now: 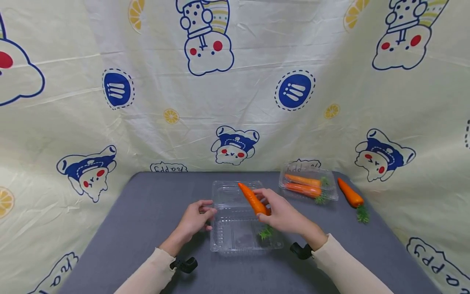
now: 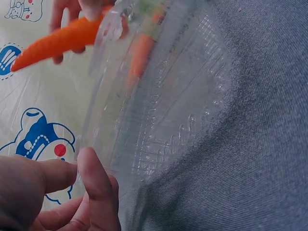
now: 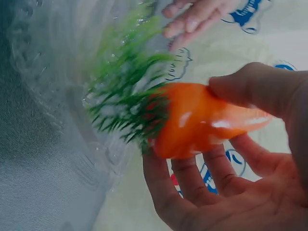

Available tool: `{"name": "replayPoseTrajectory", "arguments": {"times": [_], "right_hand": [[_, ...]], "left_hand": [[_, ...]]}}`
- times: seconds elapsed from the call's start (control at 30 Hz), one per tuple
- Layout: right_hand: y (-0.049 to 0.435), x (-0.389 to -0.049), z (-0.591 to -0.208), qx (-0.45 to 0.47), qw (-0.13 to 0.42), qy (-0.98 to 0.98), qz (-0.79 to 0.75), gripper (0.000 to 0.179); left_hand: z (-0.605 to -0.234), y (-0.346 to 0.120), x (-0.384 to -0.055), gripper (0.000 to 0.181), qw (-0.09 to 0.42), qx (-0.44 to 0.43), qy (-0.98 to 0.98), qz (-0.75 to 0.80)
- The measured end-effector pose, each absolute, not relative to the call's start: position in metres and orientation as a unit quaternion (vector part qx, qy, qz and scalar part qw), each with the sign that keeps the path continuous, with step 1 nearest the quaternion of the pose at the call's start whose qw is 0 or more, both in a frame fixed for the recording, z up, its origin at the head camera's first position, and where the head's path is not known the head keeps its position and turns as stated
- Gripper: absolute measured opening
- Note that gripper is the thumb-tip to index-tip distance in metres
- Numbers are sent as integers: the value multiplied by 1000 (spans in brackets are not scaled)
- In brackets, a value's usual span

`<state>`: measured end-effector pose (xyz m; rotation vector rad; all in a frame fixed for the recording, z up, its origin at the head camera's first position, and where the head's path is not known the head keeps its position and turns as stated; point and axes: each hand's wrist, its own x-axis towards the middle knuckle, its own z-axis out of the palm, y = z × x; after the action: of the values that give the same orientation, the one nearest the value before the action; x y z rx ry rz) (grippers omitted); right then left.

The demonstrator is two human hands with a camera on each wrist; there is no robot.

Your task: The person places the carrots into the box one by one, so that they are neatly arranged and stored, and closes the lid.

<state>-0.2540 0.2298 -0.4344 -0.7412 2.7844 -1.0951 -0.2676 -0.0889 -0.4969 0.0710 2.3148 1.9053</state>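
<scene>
In the head view, my right hand (image 1: 280, 212) holds an orange carrot (image 1: 251, 199) with green leafy tops above an open clear plastic clamshell box (image 1: 235, 234). The carrot is tilted, tip up and away, its leaves over the box's right side. The right wrist view shows the thumb on one side of the carrot (image 3: 197, 122) and the fingers on the other. My left hand (image 1: 194, 218) is at the box's left edge; in the left wrist view its thumb and a finger (image 2: 96, 178) pinch the rim near a corner.
A second clear box (image 1: 328, 192) with carrots inside stands at the back right. Another carrot (image 1: 350, 194) lies beside it near the table's right edge. The grey table (image 1: 154, 204) meets a printed curtain (image 1: 147, 139) behind.
</scene>
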Motion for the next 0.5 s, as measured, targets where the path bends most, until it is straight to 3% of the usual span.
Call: {"name": "replayPoseTrajectory", "arguments": {"times": [0.3,0.5], "right_hand": [[210,-267,-445,-289,35,930,-222,59],[203,-265,-455,-288,50,944,-153,49]], "left_hand": [[-494,-88,-267,55,75,33,777,624],[-495,-85,-261,83,75,60,788,608]]}}
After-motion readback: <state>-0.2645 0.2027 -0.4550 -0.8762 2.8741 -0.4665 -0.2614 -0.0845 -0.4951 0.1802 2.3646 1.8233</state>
